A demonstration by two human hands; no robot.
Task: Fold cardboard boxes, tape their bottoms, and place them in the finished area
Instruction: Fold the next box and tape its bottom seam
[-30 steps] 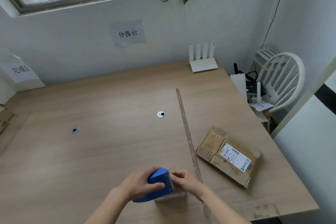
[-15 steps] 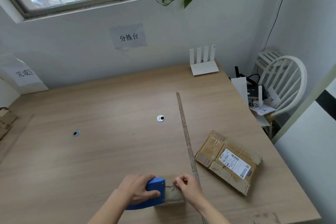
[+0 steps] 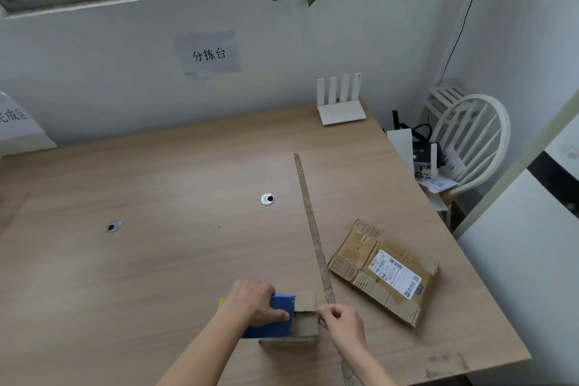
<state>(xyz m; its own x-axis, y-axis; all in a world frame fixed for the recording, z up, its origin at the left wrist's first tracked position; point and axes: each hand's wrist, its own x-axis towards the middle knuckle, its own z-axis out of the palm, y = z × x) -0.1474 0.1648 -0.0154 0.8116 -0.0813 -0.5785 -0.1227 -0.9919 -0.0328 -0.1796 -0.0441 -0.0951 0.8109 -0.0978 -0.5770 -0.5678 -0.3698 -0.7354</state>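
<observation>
Two hands work one small box [image 3: 305, 320]: left hand [image 3: 255, 301] has drawn the gripped blue tape dispenser [image 3: 271, 316] leftward; right hand [image 3: 343, 321] pinches the tape end, so bottom sealing looks underway.

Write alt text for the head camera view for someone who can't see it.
A person's left hand grips a blue tape dispenser against a small cardboard box on a wooden table, while the right hand pinches at its edge. A flattened labelled box lies to the right.

The wall sign [image 3: 209, 54] reads "分拣台"; the left paper [image 3: 14, 117] shows "成区".
</observation>
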